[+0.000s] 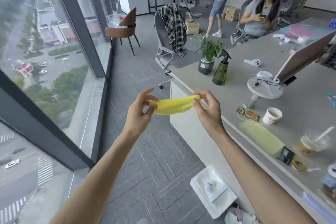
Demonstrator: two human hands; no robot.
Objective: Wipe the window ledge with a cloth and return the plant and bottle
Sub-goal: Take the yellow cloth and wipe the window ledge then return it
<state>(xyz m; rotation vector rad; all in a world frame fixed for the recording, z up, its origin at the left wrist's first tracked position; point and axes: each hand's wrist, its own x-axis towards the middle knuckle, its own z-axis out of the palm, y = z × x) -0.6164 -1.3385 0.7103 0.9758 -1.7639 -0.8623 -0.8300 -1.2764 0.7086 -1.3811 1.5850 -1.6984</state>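
A yellow cloth (pixel 171 106) hangs stretched between my two hands above the grey carpet. My left hand (pixel 141 112) pinches its left end and my right hand (pixel 206 109) pinches its right end. The window ledge (pixel 90 107) runs along the glass at the left, low by the floor, with nothing standing on it in view. A green potted plant (pixel 209 56) in a dark glass pot and a dark green spray bottle (pixel 221 72) stand side by side on the corner of the grey desk (pixel 209 85) at the right.
The desk holds a monitor stand (pixel 263 90), a paper cup (pixel 272 115), a plastic drink cup (pixel 314 142) and small clutter. A grey office chair (pixel 169 42) with a checked shirt and a brown chair (pixel 125 27) stand beyond. Two people are at the far right. A bin (pixel 212 191) sits below the desk.
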